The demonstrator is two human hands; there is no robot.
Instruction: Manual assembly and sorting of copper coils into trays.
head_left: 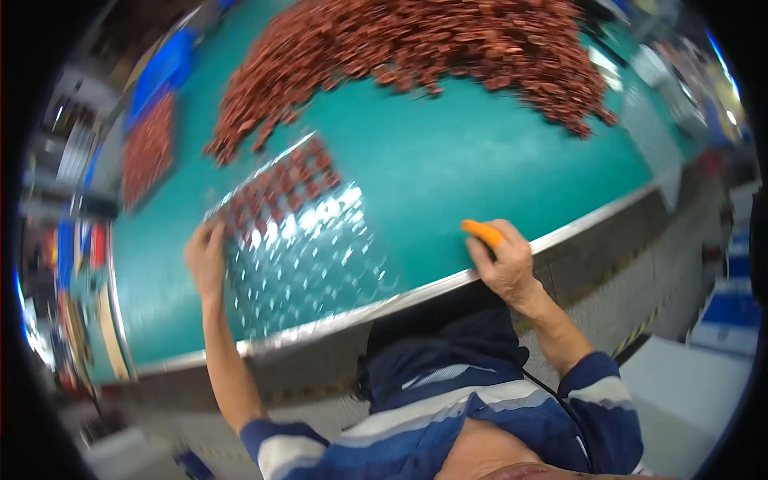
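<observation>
A clear plastic tray [308, 260] with rows of small pockets lies on the green worktable, left of centre. Its far rows carry reddish-brown pieces [280, 188]; its nearer pockets show only glare and clear plastic. My left hand [206, 258] pinches the tray's far left corner between thumb and fingers. Over the table's near edge, to the right of the tray, is my right hand [506, 260]. An orange sleeve [483, 233], which looks like a finger cot, covers its forefinger. Thumb and forefinger stand apart, and the other fingers curl.
A wide heap of loose reddish-brown pieces [416, 40] curves across the far side of the green table [448, 160]. At the left, more such pieces [150, 148] lie beside a blue bin [164, 68]. A pale metal edge [592, 218] borders the table near me.
</observation>
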